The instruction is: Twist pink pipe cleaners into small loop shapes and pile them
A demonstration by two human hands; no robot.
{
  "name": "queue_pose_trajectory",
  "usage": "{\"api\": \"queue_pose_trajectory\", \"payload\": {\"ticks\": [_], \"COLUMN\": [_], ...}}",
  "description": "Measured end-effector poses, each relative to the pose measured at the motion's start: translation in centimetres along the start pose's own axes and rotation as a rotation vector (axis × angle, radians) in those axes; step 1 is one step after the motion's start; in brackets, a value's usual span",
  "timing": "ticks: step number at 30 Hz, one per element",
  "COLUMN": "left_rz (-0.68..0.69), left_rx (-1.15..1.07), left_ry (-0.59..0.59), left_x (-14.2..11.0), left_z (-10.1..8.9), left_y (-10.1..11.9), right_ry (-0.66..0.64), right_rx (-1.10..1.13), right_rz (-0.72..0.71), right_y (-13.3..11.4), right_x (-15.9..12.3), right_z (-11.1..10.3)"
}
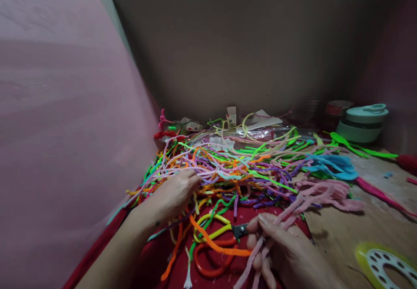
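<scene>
A pink wall (65, 106) rises along the left edge of the work area and a grey wall (228, 41) closes the back. Red cloth (247, 271) lies in front; on the right, wooden tabletop (339, 237) shows between a bundle of pipe cleaners and a roll of yellow tape (362, 256). The right hand (286, 245) pinches dusty-pink pipe cleaners (288, 209) between thumb and fingers, their ends hanging below. Just beside its fingertips, scissors (213, 230) with yellow and orange-red handles lie on the cloth, an orange pipe cleaner (215, 246) across them. The left hand (179, 189) reaches into a tangled multicoloured heap, fingers curled; whether it grips anything cannot be told. Behind the heap, a small white box (231, 116) bears print too small to read.
</scene>
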State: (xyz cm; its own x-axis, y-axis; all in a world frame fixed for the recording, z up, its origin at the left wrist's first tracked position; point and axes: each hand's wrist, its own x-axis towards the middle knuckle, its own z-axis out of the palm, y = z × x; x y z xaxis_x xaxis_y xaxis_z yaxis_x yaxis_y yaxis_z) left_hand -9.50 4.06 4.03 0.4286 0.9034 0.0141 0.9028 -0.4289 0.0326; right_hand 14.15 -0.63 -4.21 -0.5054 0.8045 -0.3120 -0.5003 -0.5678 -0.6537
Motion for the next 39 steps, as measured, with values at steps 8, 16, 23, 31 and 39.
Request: {"api": "queue_pose_trajectory", "payload": {"ticks": [8, 16, 23, 31, 39], "left_rz": [-0.075, -0.559, -0.399, -0.324, -0.181], "left_rx": [-0.134, -0.438, -0.102, -0.216, -0.083], "left_ry": [0.078, 0.609, 0.504, 0.241, 0.512], "left_x": [-0.2, 1.5, 3.0, 2.4, 2.7], "left_z": [0.2, 1.1, 1.4, 0.4, 0.5], "left_y": [0.0, -2.6, -5.2, -4.5, -4.3], "right_ry": [0.012, 0.016, 0.012, 0.011, 0.006], "right_rx": [-0.006, -0.007, -0.019, -0.010, -0.013], "right_rz": [0.006, 0.025, 0.014, -0.012, -0.008], "right_y": [-0.1, 0.0, -0.1, -0.1, -0.1], "right_x": [0.0, 0.0, -0.2, -0.3, -0.1], "right_z": [0.1, 0.0, 0.0, 0.3, 0.1]}}
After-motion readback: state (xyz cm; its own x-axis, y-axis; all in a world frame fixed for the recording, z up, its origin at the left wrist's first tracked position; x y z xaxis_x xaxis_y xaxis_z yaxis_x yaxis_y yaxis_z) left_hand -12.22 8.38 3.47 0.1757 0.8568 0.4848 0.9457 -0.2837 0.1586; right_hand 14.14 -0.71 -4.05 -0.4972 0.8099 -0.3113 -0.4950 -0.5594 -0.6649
